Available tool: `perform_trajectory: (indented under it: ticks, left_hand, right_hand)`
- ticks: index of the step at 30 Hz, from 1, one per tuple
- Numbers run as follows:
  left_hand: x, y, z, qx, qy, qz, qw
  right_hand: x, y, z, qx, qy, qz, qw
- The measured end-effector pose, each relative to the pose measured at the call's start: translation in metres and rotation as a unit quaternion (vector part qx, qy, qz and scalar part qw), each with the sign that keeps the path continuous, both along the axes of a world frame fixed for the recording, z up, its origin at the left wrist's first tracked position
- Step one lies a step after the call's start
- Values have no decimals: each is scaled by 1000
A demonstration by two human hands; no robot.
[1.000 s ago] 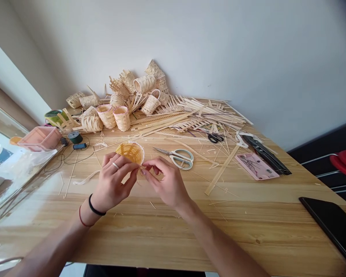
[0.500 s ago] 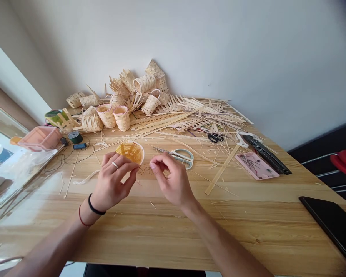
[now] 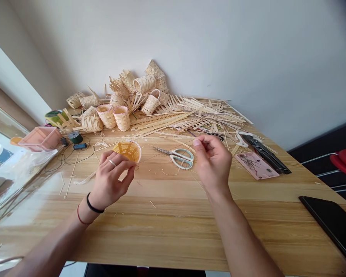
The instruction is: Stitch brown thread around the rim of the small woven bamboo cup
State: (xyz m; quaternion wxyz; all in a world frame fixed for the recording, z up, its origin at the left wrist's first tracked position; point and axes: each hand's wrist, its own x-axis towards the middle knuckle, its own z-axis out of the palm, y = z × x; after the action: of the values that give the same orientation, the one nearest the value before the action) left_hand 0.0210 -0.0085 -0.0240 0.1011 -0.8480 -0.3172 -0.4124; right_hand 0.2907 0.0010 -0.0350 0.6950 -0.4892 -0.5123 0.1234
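My left hand (image 3: pixel 111 179) grips a small woven basket (image 3: pixel 127 150) by its rim, its opening turned toward me, just above the wooden table (image 3: pixel 173 227). A ring sits on one finger and two bands circle the wrist. My right hand (image 3: pixel 213 161) is raised to the right of the basket, fingers pinched on a thin thread that I can barely trace back toward the basket. White-handled scissors (image 3: pixel 178 157) lie between the two hands.
A heap of finished baskets (image 3: pixel 123 102) and loose strips (image 3: pixel 196 115) fills the back of the table. A pink tray (image 3: pixel 40 138) and thread spools (image 3: pixel 75 137) sit left. Black scissors (image 3: pixel 216 136), a pink card (image 3: pixel 256 165), a black tool (image 3: pixel 266 154) and a dark tablet (image 3: pixel 333 225) lie right.
My right hand has pulled away from the basket to the right and upward, drawing the thread out. The left hand has held the basket nearly still.
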Motion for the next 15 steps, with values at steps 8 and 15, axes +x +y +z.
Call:
perform_trajectory:
  ticks: [8,15]
  left_hand:
    - [-3,2,0,1,4,12,1000]
    - [-8,6,3,9,12,21,1000]
  right_hand:
    - [30,10,-1,24,53,-120,991]
    - [50,15,1,18,115,-158,981]
